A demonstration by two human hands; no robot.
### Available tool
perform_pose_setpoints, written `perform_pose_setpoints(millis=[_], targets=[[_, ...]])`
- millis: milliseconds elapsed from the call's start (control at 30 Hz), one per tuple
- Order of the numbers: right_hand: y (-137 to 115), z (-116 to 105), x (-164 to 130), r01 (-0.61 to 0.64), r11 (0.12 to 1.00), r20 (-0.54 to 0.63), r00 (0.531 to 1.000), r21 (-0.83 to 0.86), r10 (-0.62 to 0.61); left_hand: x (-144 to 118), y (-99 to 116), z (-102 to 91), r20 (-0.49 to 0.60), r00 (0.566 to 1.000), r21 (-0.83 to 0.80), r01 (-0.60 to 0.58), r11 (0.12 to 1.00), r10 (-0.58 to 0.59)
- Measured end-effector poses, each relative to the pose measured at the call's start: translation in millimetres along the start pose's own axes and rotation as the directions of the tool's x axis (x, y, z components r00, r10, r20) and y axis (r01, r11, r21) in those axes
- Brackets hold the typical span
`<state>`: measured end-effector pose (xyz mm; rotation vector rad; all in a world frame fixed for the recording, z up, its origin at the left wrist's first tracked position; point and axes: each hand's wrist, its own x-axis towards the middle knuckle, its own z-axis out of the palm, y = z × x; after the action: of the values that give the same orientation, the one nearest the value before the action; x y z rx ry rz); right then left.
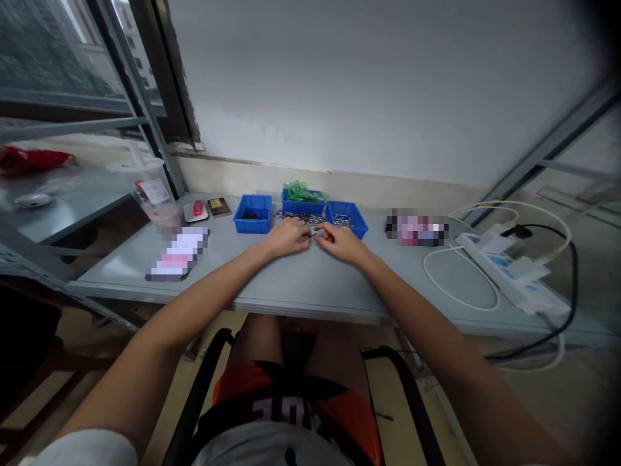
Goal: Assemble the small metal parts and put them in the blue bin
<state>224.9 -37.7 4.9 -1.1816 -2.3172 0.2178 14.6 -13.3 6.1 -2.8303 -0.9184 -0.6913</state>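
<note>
Thin dark piece (pixel 313 235) is pinched by left hand (pixel 288 237); right hand (pixel 341 241) is held at its other end, finger closure can't be told. Metal pieces (pixel 310 220) are strewn behind.

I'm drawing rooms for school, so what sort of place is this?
Probably an indoor workspace: by a whitish wall, a long grey desk holds three rectangular blue plastic trays of small pieces and a long white plastic power strip.

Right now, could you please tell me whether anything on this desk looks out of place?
Slender metal pieces lie loose on the desk, in front of the middle blue bin, although similar-looking ones sit inside the right blue bin; they may be spilled or set out deliberately.
</note>
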Motion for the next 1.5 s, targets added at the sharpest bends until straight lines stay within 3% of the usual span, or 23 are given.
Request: perform_pose_setpoints(millis=[433,633,767,900,1133,1333,1500], targets=[[0.4,-0.1,0.5,0.059,0.997,0.008,0.998,-0.045,-0.059,0.4,-4.7,3.3,0.094,0.994,-0.042,0.05,0.998,-0.046],[5.2,-1.4,0.7,0.026,0.999,0.025,0.999,-0.047,-0.025,1.1,-7.4,6.5,-0.036,0.994,-0.173,0.095,0.98,-0.103],[5.5,2.9,0.2,0.029,0.996,0.066,0.998,-0.083,-0.024,0.8,-3.0,7.9,-0.119,0.991,-0.205,0.034,0.978,-0.06],[1.3,6.3,-0.6,0.044,0.99,0.084,0.996,-0.136,-0.033,-0.2,0.6,9.2,-0.13,0.991,-0.199,-0.058,0.978,0.032],[5.7,5.7,-0.5,0.083,0.994,0.068,0.995,-0.069,-0.079,-0.4,-0.6,7.8,-0.144,0.986,-0.19,-0.108,0.976,0.081],[5.2,3.4,-0.4,0.065,0.997,0.049,0.997,-0.033,-0.063,-0.5,-0.7,6.6,-0.158,0.987,-0.181,-0.065,0.981,0.036],[2.9,-2.8,0.3,0.025,0.998,0.005,1.0,-0.05,-0.024,-0.6,-1.1,1.8,-0.121,0.989,-0.142,0.068,0.988,-0.085]])
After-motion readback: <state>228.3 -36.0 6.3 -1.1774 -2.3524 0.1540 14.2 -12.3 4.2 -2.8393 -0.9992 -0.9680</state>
